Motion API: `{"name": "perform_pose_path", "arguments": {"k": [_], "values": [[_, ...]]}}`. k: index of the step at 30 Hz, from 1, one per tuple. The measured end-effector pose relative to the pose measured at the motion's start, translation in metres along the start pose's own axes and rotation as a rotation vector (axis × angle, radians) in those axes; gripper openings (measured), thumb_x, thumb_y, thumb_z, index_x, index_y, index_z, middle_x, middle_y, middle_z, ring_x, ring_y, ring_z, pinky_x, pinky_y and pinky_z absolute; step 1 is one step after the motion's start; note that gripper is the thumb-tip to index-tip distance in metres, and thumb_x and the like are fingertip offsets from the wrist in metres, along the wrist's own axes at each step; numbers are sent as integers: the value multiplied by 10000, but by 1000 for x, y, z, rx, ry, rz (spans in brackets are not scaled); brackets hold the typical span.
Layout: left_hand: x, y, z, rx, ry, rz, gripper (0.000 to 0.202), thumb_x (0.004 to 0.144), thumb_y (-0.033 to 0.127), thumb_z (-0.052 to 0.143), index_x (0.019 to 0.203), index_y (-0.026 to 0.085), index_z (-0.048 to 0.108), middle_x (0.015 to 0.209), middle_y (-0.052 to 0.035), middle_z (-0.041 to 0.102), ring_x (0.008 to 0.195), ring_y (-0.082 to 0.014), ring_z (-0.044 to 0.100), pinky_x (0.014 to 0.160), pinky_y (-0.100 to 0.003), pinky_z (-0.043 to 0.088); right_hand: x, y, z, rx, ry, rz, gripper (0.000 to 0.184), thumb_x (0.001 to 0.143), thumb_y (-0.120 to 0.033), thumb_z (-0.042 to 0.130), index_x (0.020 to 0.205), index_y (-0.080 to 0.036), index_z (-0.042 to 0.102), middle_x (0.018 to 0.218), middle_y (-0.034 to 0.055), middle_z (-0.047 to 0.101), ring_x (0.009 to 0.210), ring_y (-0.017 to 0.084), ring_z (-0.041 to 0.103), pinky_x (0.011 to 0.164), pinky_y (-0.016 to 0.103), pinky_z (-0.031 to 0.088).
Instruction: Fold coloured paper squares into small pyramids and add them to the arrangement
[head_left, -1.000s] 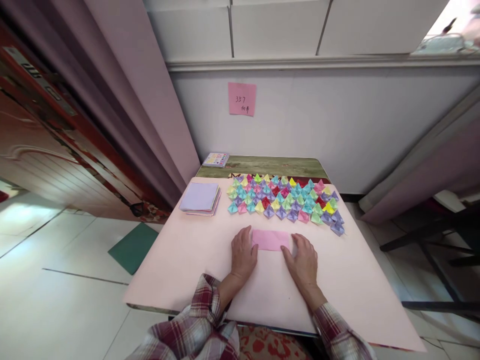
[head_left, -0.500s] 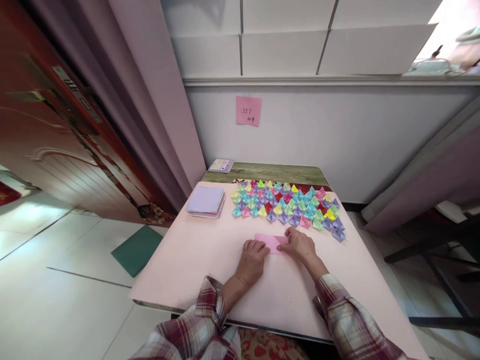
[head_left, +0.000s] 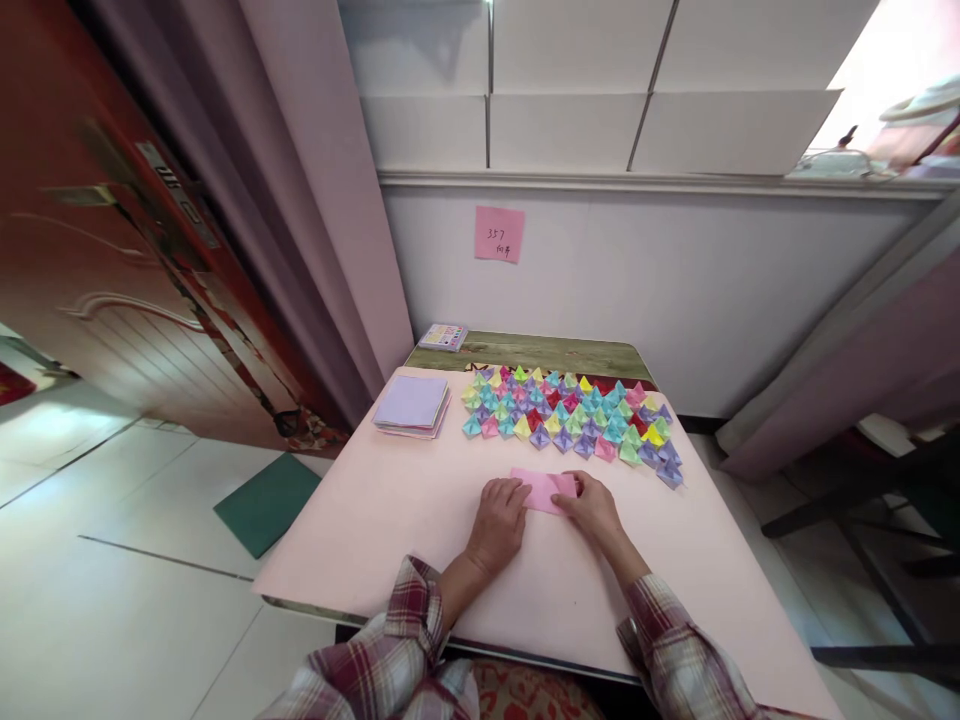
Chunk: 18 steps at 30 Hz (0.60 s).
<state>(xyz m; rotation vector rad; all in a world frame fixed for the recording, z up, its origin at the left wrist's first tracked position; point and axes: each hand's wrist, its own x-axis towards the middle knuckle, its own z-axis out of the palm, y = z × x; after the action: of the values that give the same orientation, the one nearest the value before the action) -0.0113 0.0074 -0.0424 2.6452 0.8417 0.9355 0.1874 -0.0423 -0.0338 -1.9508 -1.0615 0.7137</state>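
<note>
A folded pink sheet of paper (head_left: 541,489) lies on the pale pink table cover (head_left: 390,520) in front of me. My left hand (head_left: 496,520) rests on the sheet's left end, fingers curled down onto it. My right hand (head_left: 592,505) pinches the sheet's right end, where a corner is folded over. Just beyond the sheet, several small folded paper pieces (head_left: 570,415) in blue, pink, purple, green, yellow and red lie in rows.
A stack of square paper sheets (head_left: 412,403) with a lilac top sits at the table's far left. A small colourful pad (head_left: 443,336) lies on the bare wooden strip at the back. A pink note (head_left: 499,233) hangs on the wall. A green sheet (head_left: 268,502) lies on the floor to the left.
Both hands lay flat at the ends of the pink sheet. My right hand has since moved inward and folded over the sheet's right corner; my left hand has curled onto the left end.
</note>
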Motion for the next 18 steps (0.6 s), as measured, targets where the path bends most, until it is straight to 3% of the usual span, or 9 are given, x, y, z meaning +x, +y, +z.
{"name": "perform_pose_path", "arguments": {"k": [3, 5, 8, 11, 14, 16, 18], "values": [[-3, 0, 0, -29, 110, -16, 416, 863, 146, 490, 1278, 143, 519, 1245, -155, 579, 1192, -284, 492, 1041, -506, 356, -8, 8, 3, 209, -27, -28, 213, 651, -366, 706, 764, -186, 691, 633, -17, 641, 567, 163, 555, 517, 238, 371], [-4, 0, -1, -131, 128, -91, 342, 869, 202, 510, 1204, 147, 554, 1150, -145, 621, 1104, -275, 551, 976, -478, 421, -15, 11, 5, 336, 28, -49, 238, 672, -404, 698, 738, -178, 667, 632, -16, 628, 562, 155, 539, 519, 237, 386], [1, 6, 0, -440, 43, -339, 211, 859, 345, 573, 955, 160, 602, 788, -53, 636, 727, -192, 611, 712, -356, 516, -26, 12, 9, 488, 124, -93, 265, 698, -429, 706, 740, -182, 620, 674, -15, 618, 620, 159, 547, 571, 240, 423], [12, 20, 5, -895, -45, -666, 334, 783, 462, 664, 875, 149, 597, 653, -2, 593, 536, -136, 565, 538, -281, 495, -36, 10, 14, 617, 105, -120, 301, 703, -433, 738, 804, -184, 601, 733, -7, 625, 669, 168, 563, 613, 251, 453], [20, 34, 11, -1331, -104, -830, 462, 718, 495, 722, 959, 111, 631, 765, -63, 678, 613, -172, 643, 586, -311, 546, -44, 10, 18, 645, 18, -156, 340, 701, -459, 758, 819, -180, 605, 742, 4, 632, 681, 179, 580, 635, 268, 477], [19, 40, 15, -1438, -88, -835, 465, 650, 454, 790, 902, 82, 669, 808, -102, 710, 684, -206, 673, 651, -335, 566, -47, 11, 20, 621, -11, -180, 348, 696, -472, 766, 802, -180, 608, 735, 5, 634, 684, 183, 587, 637, 271, 486], [14, 41, 17, -1448, -1, -839, 409, 612, 403, 824, 826, 80, 691, 802, -102, 724, 720, -216, 680, 703, -342, 572, -47, 14, 21, 602, -9, -190, 351, 700, -474, 766, 819, -181, 616, 741, 6, 641, 668, 175, 586, 611, 261, 483]]}}
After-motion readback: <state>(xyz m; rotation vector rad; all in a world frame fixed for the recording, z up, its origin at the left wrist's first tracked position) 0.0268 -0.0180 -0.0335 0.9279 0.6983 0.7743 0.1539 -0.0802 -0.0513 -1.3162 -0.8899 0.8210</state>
